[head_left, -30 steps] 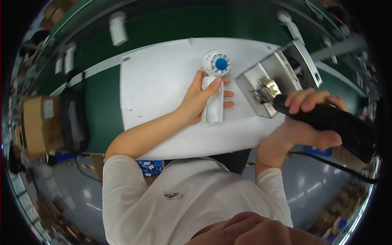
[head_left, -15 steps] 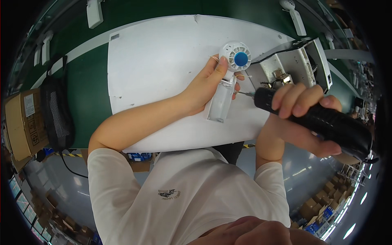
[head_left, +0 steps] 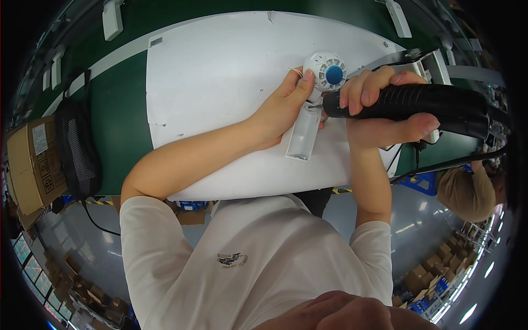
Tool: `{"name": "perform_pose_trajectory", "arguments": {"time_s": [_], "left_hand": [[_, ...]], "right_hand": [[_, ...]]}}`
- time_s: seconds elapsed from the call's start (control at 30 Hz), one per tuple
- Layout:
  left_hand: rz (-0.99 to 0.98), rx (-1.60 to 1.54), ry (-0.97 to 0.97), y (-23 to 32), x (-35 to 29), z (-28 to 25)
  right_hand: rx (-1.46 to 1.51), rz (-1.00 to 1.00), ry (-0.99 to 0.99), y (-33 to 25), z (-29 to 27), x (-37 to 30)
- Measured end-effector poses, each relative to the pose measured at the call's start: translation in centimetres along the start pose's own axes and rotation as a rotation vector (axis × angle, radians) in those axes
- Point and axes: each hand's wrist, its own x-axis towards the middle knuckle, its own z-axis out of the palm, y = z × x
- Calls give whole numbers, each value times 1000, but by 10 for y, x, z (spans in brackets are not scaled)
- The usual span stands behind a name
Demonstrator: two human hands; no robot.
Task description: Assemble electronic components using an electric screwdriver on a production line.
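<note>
A small white handheld fan (head_left: 325, 60) with a blue round centre is gripped by my left hand (head_left: 286, 109), thumb on its head and fingers behind. Its handle (head_left: 302, 135), pale and hollow-looking, points toward me just above the white sheet. My right hand (head_left: 379, 107) is wrapped round a thick black electric screwdriver (head_left: 440, 107), held nearly level. The screwdriver's nose is close to the neck of the fan, between head and handle. Its bit reaches the neck area; whether it sits in a screw I cannot tell.
A white sheet (head_left: 214, 82) covers much of the green table (head_left: 124, 110). At the right, a metal box (head_left: 434, 69) is partly hidden behind my right hand. A black mesh bag (head_left: 77, 148) and a cardboard box (head_left: 36, 165) stand at the left. A person (head_left: 467, 192) is at far right.
My right hand has brought the screwdriver left and up to the fan's neck, levelling it. The fan and my left hand appear slightly farther right and up.
</note>
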Motion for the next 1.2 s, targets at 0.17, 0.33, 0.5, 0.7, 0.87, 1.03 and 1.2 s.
{"name": "perform_pose_trajectory", "arguments": {"time_s": [0.17, 0.33, 0.5, 0.7, 0.87, 1.03, 1.2], "left_hand": [[-22, -22, 6, -3, 1, 0], [-13, 17, 4, -4, 0, 0], [-14, 69, -14, -2, 3, 7], [-22, 44, -31, 0, 0, 3], [-2, 24, -48, -1, 1, 3], [11, 18, -29, -3, 1, 3], [-18, 13, -29, -1, 0, 2]], "right_hand": [[-64, 14, 2, 2, 10, -2], [-118, 42, 17, -8, 15, 2], [-167, -165, 7, -82, -5, 11], [-351, -156, 1, -75, -16, 11], [-86, -106, -54, -49, 11, 2], [-56, -98, -83, -26, 14, -2], [-81, -93, -60, -3, 13, -3]]}}
